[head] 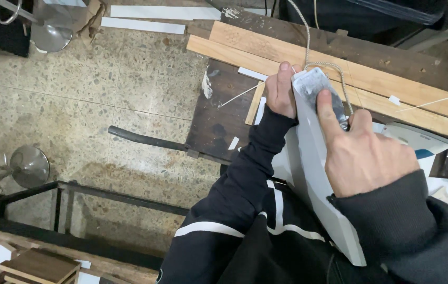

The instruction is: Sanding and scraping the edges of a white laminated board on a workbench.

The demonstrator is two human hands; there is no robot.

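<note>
While the left hand [280, 90] is gripping the white panel [313, 158] at its far end, the right hand [366, 152] is pressing what looks like a sanding block [313, 87] onto it, fingers [326, 108] extended, with the panel's long axis running back toward the body.

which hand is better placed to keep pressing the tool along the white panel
Right hand, probably: it already grips the grey tool, forefinger on top. The left hand steadies the white panel beside it.

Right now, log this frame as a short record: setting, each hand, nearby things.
setting: dark workbench beside a speckled floor
left hand: grips the top edge of a white panel
right hand: presses a grey pad on the panel, index finger stretched out
nearby: wood planks, cord, black pipe
</note>
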